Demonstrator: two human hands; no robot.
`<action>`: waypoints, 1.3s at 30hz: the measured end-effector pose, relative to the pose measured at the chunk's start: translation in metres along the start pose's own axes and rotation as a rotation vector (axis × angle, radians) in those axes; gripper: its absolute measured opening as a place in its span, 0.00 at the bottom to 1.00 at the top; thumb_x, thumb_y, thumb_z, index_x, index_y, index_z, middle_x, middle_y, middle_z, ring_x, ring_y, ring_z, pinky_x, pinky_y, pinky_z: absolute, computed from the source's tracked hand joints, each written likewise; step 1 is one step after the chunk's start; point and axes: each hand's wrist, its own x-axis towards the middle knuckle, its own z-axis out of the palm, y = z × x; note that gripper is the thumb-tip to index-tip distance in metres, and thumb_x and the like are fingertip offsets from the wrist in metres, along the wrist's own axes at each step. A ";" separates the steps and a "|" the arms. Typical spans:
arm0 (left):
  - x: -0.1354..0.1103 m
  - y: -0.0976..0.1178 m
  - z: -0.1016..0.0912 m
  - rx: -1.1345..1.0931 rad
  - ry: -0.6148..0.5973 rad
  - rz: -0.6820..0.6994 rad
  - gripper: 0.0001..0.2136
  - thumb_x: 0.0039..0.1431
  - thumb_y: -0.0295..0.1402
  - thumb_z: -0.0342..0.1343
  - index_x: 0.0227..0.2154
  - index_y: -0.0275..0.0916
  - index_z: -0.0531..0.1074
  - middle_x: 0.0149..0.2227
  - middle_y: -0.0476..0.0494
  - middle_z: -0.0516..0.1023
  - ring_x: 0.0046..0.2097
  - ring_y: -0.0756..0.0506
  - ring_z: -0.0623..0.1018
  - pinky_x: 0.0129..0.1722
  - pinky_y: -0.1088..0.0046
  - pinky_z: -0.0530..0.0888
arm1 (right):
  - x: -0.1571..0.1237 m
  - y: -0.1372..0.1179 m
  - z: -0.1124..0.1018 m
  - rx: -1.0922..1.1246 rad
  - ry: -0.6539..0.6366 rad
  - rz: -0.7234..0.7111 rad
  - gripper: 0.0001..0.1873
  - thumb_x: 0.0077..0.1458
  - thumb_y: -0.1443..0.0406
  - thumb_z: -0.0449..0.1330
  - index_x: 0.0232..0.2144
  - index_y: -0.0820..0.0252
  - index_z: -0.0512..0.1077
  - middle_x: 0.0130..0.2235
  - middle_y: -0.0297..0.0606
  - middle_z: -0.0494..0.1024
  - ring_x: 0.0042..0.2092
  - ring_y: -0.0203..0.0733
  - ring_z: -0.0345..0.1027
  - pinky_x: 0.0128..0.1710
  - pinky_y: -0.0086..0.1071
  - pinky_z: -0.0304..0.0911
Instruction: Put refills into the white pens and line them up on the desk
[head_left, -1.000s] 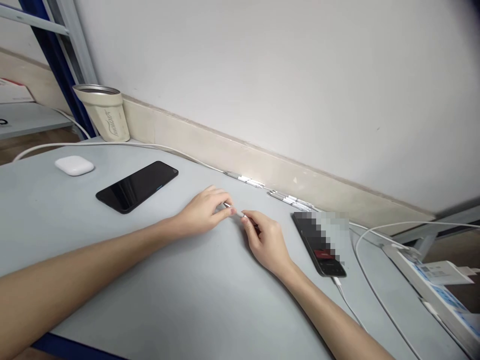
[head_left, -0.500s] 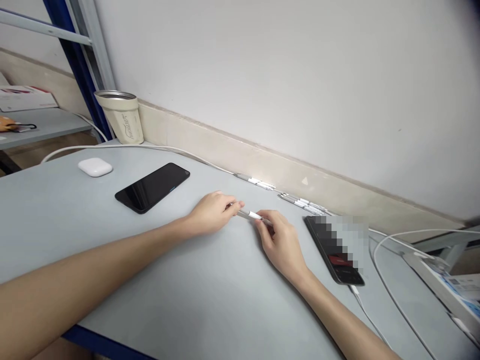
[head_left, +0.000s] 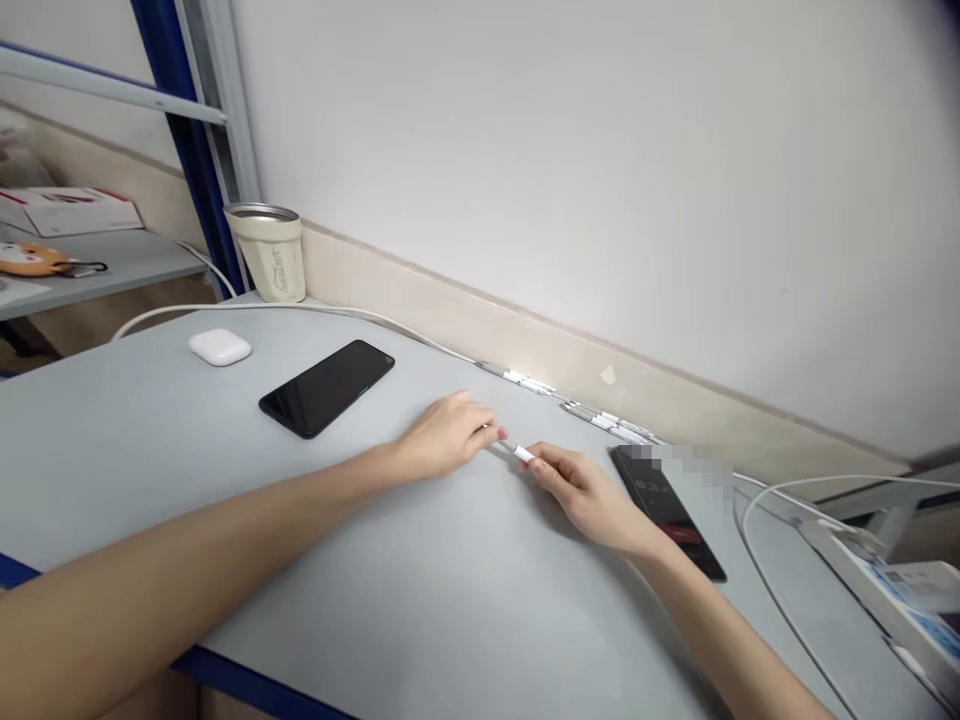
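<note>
My left hand and my right hand meet over the middle of the grey table. Between them runs a thin white-and-silver pen-like stick. The left fingertips pinch its left end, and the right fingers are closed round its right end. Both hands rest low on the table top. Along the wall just behind lie several similar sticks.
A black phone lies left of my hands, with a white earbud case and a cream tumbler farther left. A second phone on a white cable lies right. A power strip sits at the right edge.
The view has swung so everything has shifted rightward. My hands have drawn slightly apart, and more of the stick shows between them.
</note>
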 end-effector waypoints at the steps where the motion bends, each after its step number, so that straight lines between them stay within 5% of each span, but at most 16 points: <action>1: 0.000 0.002 -0.001 0.017 0.005 0.022 0.17 0.65 0.39 0.41 0.27 0.40 0.70 0.25 0.48 0.71 0.35 0.46 0.68 0.33 0.71 0.63 | -0.001 -0.002 -0.004 0.018 -0.050 0.017 0.18 0.63 0.53 0.45 0.35 0.58 0.67 0.24 0.28 0.56 0.24 0.32 0.46 0.24 0.27 0.47; 4: -0.001 0.004 -0.002 0.035 0.026 0.061 0.16 0.65 0.38 0.41 0.30 0.40 0.71 0.30 0.47 0.74 0.38 0.45 0.70 0.37 0.70 0.66 | 0.000 -0.005 -0.020 -0.034 -0.109 0.003 0.19 0.62 0.52 0.46 0.34 0.59 0.68 0.23 0.28 0.57 0.24 0.31 0.46 0.23 0.27 0.47; 6: -0.002 0.002 0.000 -0.006 0.057 0.028 0.12 0.64 0.37 0.43 0.41 0.41 0.70 0.38 0.47 0.75 0.41 0.46 0.72 0.40 0.69 0.68 | 0.004 0.002 -0.038 -0.208 -0.023 -0.009 0.17 0.60 0.54 0.49 0.32 0.59 0.69 0.25 0.30 0.63 0.26 0.32 0.53 0.26 0.27 0.51; 9: -0.002 -0.005 0.002 -0.009 0.050 -0.077 0.20 0.61 0.35 0.46 0.55 0.39 0.59 0.44 0.43 0.73 0.44 0.44 0.73 0.45 0.66 0.69 | 0.014 0.024 -0.077 -0.466 0.147 0.093 0.13 0.57 0.58 0.52 0.35 0.58 0.72 0.26 0.33 0.72 0.28 0.35 0.62 0.30 0.28 0.56; 12: -0.001 -0.011 0.003 0.032 0.023 -0.112 0.19 0.59 0.34 0.47 0.54 0.39 0.60 0.43 0.42 0.74 0.46 0.42 0.73 0.47 0.64 0.69 | 0.024 0.052 -0.111 -0.703 0.332 0.271 0.14 0.56 0.61 0.53 0.41 0.57 0.74 0.36 0.38 0.78 0.37 0.39 0.69 0.35 0.28 0.58; 15: 0.000 -0.015 0.004 0.055 0.009 -0.071 0.16 0.59 0.32 0.46 0.50 0.38 0.64 0.45 0.41 0.73 0.47 0.43 0.73 0.48 0.65 0.69 | 0.031 0.071 -0.128 -0.755 0.323 0.363 0.11 0.51 0.65 0.58 0.36 0.59 0.77 0.36 0.41 0.79 0.38 0.42 0.70 0.36 0.29 0.59; 21: -0.002 -0.014 0.005 0.145 -0.018 -0.013 0.14 0.58 0.31 0.46 0.46 0.39 0.67 0.47 0.41 0.72 0.49 0.42 0.73 0.48 0.64 0.69 | 0.047 0.062 -0.137 -0.792 0.326 0.448 0.05 0.44 0.70 0.61 0.26 0.61 0.78 0.32 0.41 0.79 0.34 0.43 0.70 0.34 0.30 0.59; 25: -0.003 -0.013 0.003 0.155 -0.038 -0.011 0.13 0.58 0.31 0.46 0.44 0.40 0.68 0.46 0.42 0.73 0.47 0.42 0.73 0.47 0.65 0.69 | 0.081 0.029 -0.118 -0.766 0.359 0.343 0.06 0.47 0.70 0.60 0.27 0.61 0.77 0.34 0.40 0.79 0.37 0.41 0.69 0.36 0.29 0.58; 29: -0.004 -0.012 0.001 0.159 -0.050 -0.005 0.12 0.58 0.32 0.47 0.43 0.40 0.69 0.45 0.42 0.73 0.46 0.42 0.74 0.46 0.65 0.69 | 0.114 -0.001 -0.054 -0.702 0.392 0.187 0.08 0.49 0.68 0.60 0.34 0.60 0.76 0.38 0.37 0.78 0.39 0.37 0.67 0.38 0.25 0.57; 33: -0.006 -0.010 -0.001 0.151 -0.054 -0.029 0.11 0.58 0.33 0.47 0.43 0.41 0.68 0.45 0.43 0.73 0.44 0.43 0.75 0.45 0.66 0.69 | 0.122 -0.012 0.006 -0.655 0.592 0.156 0.09 0.58 0.68 0.51 0.35 0.65 0.71 0.41 0.43 0.74 0.45 0.39 0.62 0.40 0.28 0.56; 39: -0.011 -0.006 -0.003 0.143 -0.076 -0.021 0.09 0.58 0.33 0.47 0.38 0.42 0.70 0.42 0.44 0.74 0.42 0.43 0.75 0.43 0.67 0.70 | 0.109 -0.007 0.019 -0.494 0.664 0.126 0.06 0.52 0.71 0.49 0.30 0.63 0.66 0.36 0.43 0.72 0.38 0.38 0.62 0.38 0.30 0.54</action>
